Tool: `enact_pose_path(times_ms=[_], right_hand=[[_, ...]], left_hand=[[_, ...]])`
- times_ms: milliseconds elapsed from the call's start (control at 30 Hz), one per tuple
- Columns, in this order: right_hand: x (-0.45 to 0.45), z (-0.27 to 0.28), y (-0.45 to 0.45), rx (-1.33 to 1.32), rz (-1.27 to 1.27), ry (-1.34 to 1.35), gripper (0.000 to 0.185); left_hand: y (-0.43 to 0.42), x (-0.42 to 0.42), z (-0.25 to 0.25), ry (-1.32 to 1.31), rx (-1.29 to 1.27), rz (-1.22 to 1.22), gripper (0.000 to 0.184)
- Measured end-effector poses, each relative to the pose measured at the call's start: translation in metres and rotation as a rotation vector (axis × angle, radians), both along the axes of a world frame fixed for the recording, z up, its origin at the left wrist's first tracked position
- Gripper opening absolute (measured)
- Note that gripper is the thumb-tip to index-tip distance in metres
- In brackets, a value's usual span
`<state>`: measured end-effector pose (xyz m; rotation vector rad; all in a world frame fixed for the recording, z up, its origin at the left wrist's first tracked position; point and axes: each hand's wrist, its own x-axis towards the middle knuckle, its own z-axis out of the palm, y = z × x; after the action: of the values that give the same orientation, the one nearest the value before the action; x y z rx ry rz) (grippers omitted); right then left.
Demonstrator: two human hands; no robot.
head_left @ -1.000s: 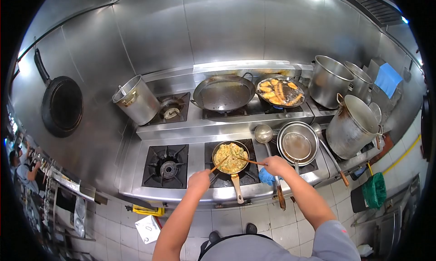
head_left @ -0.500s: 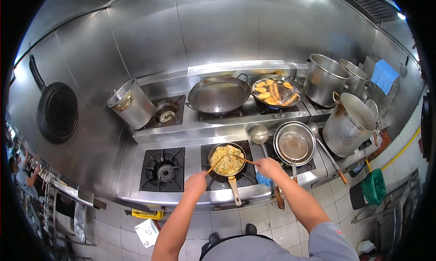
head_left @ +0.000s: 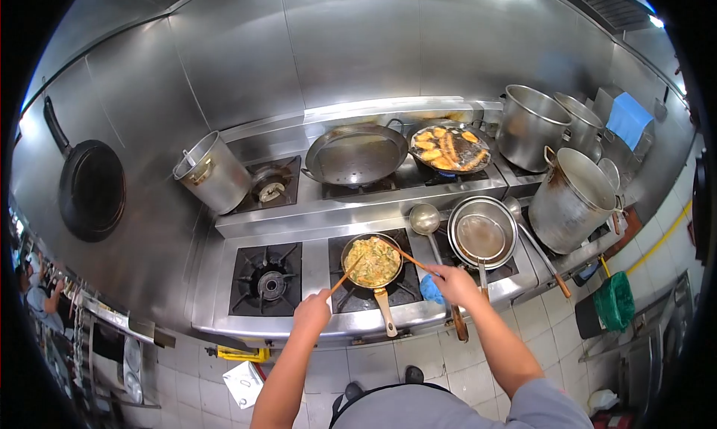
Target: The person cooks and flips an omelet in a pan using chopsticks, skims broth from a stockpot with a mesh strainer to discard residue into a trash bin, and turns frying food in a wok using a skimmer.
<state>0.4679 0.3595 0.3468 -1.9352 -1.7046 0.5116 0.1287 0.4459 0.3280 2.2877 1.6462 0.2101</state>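
Observation:
A frying pan (head_left: 382, 309) with a pale handle sits on the front middle burner, its handle toward me. It holds a chunky yellow egg-like mixture (head_left: 373, 261). My left hand (head_left: 312, 310) is closed around a thin wooden utensil (head_left: 343, 281) that slants into the pan from the left. From the right, my right hand (head_left: 454, 283) grips a second wooden utensil (head_left: 411, 259), which reaches over the pan's far right rim. Food hides the working ends of both utensils. Neither hand touches the pan handle. A crumpled blue cloth (head_left: 431, 288) lies just left of my right hand.
Behind, yellow pieces fry in oil in a wide pan (head_left: 450, 168) over a lit flame, beside a wide dark pan (head_left: 357, 154). A ladle (head_left: 425, 218), nested strainers (head_left: 484, 235) and a tall pot (head_left: 575, 201) stand right. A bare burner (head_left: 270, 283) is at left.
Both hands have drawn slightly outward from the pan. The right utensil's far end has shifted from the middle of the food toward the pan's back rim.

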Motion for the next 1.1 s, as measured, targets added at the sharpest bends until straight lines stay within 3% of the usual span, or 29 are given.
enact_pose_path(times_ms=[67,133,200,233,300,367,400,467,533,600,633,700,767,800,900,967,1000,1067,1100], right_hand=[[-0.019,-0.015,-0.023,0.112,-0.166,0.19,0.027],[-0.025,-0.058,-0.043,-0.068,-0.224,0.215,0.028],[-0.006,-0.148,-0.058,-0.274,-0.13,0.146,0.024],[-0.013,-0.153,-0.067,-0.268,-0.135,0.146,0.024],[-0.038,-0.146,-0.08,-0.055,-0.193,0.68,0.023],[-0.071,-0.122,-0.089,-0.048,-0.025,0.875,0.021],[-0.088,-0.114,-0.091,-0.047,0.067,0.727,0.023],[-0.119,-0.098,-0.09,-0.15,0.22,0.455,0.028],[-0.123,-0.089,-0.088,-0.252,0.277,0.329,0.031],[-0.115,-0.085,-0.087,-0.086,0.386,0.259,0.03],[-0.101,-0.098,-0.087,0.138,0.243,0.164,0.031],[-0.058,-0.106,-0.089,0.267,-0.132,-0.022,0.039],[-0.012,-0.156,-0.097,0.143,-0.393,-0.216,0.047],[0.004,-0.181,-0.099,0.143,-0.388,-0.217,0.047],[0.023,-0.213,-0.099,0.037,-0.487,-0.03,0.043],[0.027,-0.209,-0.088,-0.429,-0.485,0.572,0.039],[0.019,-0.189,-0.084,-0.422,-0.487,0.571,0.039],[-0.007,-0.131,-0.089,-0.376,-0.296,1.104,0.039],[-0.01,-0.117,-0.09,-0.373,-0.302,1.1,0.039]], left_hand=[[-0.006,-0.015,-0.021,-0.043,0.011,0.016,0.032],[-0.012,-0.027,-0.052,-0.088,-0.049,0.069,0.036],[-0.025,-0.031,-0.074,-0.187,-0.076,0.092,0.035],[-0.03,-0.033,-0.084,-0.282,-0.106,0.122,0.034],[-0.049,-0.023,-0.118,-0.703,-0.256,0.201,0.034],[-0.087,0.016,-0.082,-1.078,-0.687,0.414,0.04],[-0.099,0.032,-0.076,-1.075,-0.697,0.404,0.04],[-0.113,0.055,-0.071,-1.468,-0.824,0.395,0.04],[-0.108,0.058,-0.078,-1.507,-0.823,0.428,0.038],[-0.094,0.04,-0.083,-1.533,-0.663,0.478,0.041],[-0.086,0.027,-0.082,-1.54,-0.642,0.531,0.038],[-0.073,-0.001,-0.049,-1.602,-0.679,0.546,0.037],[-0.08,-0.012,-0.035,-1.661,-0.717,0.571,0.035],[-0.083,-0.015,-0.034,-1.658,-0.728,0.567,0.034],[-0.108,-0.008,-0.033,-1.63,-0.778,0.57,0.03],[-0.133,-0.001,-0.032,-1.604,-0.819,0.568,0.028],[-0.144,0.001,-0.03,-1.571,-0.932,0.541,0.029],[-0.154,-0.001,-0.026,-1.533,-1.051,0.508,0.029],[-0.154,-0.005,-0.024,-1.546,-1.017,0.487,0.03]])
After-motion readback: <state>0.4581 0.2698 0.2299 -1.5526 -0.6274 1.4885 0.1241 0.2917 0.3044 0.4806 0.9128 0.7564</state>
